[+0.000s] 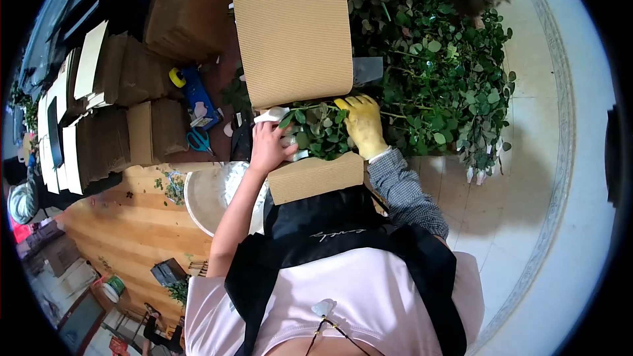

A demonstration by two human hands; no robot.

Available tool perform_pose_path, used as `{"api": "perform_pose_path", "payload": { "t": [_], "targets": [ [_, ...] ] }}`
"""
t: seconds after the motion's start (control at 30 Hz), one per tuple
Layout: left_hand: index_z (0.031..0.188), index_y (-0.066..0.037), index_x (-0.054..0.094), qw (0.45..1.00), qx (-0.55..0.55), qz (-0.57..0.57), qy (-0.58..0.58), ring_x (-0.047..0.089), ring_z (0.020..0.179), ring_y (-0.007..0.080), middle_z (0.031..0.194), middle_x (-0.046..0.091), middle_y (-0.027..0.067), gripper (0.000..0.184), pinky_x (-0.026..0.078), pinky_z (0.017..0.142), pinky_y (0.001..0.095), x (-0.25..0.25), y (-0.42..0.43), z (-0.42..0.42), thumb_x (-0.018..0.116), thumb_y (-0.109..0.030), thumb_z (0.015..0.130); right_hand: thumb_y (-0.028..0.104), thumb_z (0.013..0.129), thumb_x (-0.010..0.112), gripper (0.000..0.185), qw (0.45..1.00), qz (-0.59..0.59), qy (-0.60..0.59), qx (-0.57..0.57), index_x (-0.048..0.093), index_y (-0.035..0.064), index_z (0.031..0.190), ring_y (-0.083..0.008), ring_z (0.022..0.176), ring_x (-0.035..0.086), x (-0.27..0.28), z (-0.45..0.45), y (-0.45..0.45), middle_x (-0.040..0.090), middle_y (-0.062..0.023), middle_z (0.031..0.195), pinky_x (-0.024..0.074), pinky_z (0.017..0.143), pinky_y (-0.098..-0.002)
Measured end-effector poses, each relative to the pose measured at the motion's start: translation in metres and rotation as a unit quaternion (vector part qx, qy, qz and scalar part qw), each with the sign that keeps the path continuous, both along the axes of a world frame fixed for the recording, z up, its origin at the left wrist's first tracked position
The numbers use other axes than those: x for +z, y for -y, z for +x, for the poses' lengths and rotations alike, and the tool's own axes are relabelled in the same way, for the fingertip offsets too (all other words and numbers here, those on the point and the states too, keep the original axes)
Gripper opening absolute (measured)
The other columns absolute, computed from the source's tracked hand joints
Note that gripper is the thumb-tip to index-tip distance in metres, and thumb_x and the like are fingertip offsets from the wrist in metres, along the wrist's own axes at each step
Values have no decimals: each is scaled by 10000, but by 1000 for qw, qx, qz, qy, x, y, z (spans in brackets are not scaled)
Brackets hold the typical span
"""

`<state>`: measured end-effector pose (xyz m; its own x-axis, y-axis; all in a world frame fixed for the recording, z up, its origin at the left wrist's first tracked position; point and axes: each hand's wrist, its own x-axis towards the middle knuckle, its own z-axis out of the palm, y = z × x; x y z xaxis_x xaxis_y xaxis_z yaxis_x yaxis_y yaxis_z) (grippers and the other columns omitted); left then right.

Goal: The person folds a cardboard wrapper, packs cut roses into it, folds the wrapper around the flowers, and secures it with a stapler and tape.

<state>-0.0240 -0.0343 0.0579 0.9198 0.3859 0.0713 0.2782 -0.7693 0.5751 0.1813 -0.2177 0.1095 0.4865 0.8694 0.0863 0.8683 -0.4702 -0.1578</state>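
My bare left hand [269,148] is curled over roses whose heads sit in white netting, one white-sleeved rose head [271,115] showing just above its fingers. My right hand [364,125], in a yellow glove, has its fingers closed around leafy rose stems [323,125]. Between my hands the green leaves lie on corrugated cardboard. One flap of that card, a brown front flap [316,177], sticks up near my body. Beyond my hands a large corrugated cardboard sheet [293,36] lies over more stems. My fingertips are partly hidden by leaves.
A big heap of leafy stems [435,79] covers the table's right side. On the left are stacked cardboard pieces [99,138], blue scissors [199,140], a blue tool [199,97] and a yellow tape roll [177,78]. A white bin [201,201] stands below the table edge.
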Motion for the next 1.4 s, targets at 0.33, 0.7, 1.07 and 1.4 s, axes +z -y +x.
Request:
{"api": "perform_pose_path", "payload": {
  "t": [0.33,0.7,1.07,1.4],
  "targets": [
    [1177,-58,638,999,-13,22,26,485,1110,366,1126,533,148,592,392,986,496,0,0,4,794,-241,636,82,874,579,343,992,-82,-56,-78,671,136,1200,-254,989,644,2,-8,8,691,-95,948,372,1103,-431],
    [1189,-140,649,1000,-15,-5,6,476,1149,363,1138,534,127,605,385,1005,492,-1,-2,3,809,-219,611,-9,774,605,339,997,70,-18,-30,723,144,1053,-278,930,644,-13,16,11,678,-89,885,417,1044,-435],
    [1130,-179,668,999,-33,26,3,508,1086,333,1077,564,98,525,367,1024,523,11,-7,10,803,-333,646,36,821,637,325,1000,-11,-23,2,664,49,1144,-318,1024,622,-23,3,-1,682,-154,1018,427,1027,-451],
    [1125,-14,665,940,210,-266,-30,646,1013,323,1076,672,173,250,510,880,376,16,-28,-76,551,-203,1009,174,864,718,534,964,-146,-163,148,550,138,1370,-283,1234,588,108,-8,-18,632,-124,1319,452,1076,-406]
  ]
}}
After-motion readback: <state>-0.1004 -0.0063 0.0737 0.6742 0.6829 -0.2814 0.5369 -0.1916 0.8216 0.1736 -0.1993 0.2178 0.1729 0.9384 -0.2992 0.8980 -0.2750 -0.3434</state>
